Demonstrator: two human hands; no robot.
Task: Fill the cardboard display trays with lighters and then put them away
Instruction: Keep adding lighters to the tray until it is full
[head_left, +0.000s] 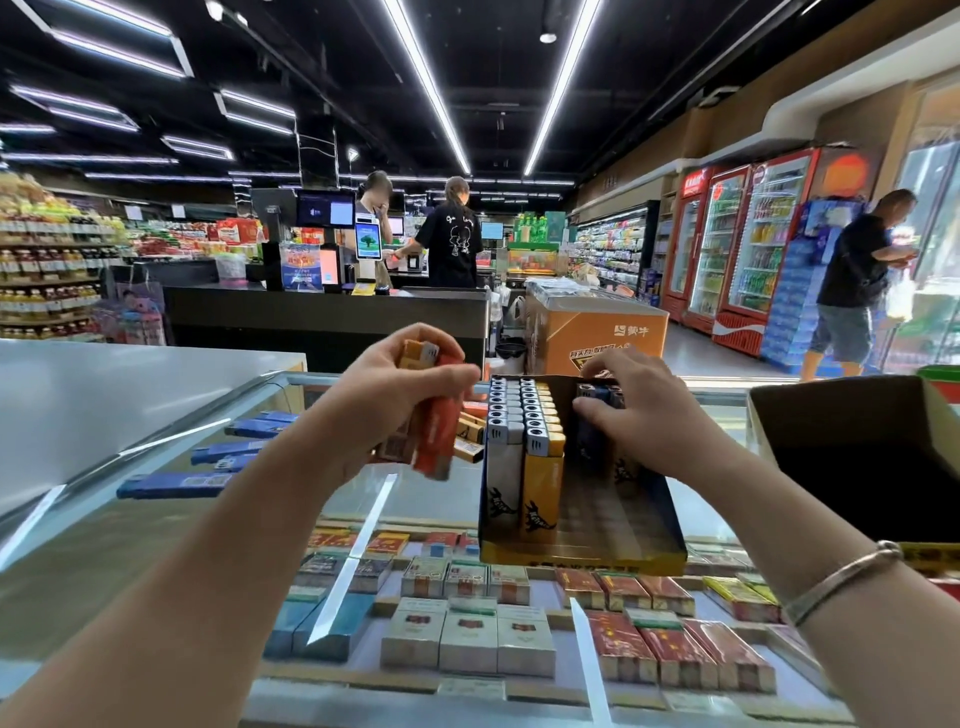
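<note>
From the head camera, the blue-and-yellow cardboard display tray (582, 540) stands on the glass-topped counter (156, 519), a little right of centre. Two full rows of upright lighters, one white (501, 447) and one yellow (543, 457), fill its left side; the right side is mostly bare floor.

The right hand (639, 410) reaches into the far right part of the tray, its fingers (597, 415) curled round a small clutch of dark blue lighters (597, 410) standing upright against the back wall. The left hand (395, 395) hangs just at 9 o'clock of the tray, its fingers bent round a bundle of red and orange lighters (436, 431), long axes near vertical, tilted slightly (already close to the posture they need).

Loose blue lighters (208, 457) lie flat on the glass farther out at 9 o'clock, and an open brown cardboard box (841, 415) sits at 3 o'clock.

The empty slots lie at 3 o'clock from the left hand's bundle, beyond the filled rows, so that hand likely has to lift over them.
</note>
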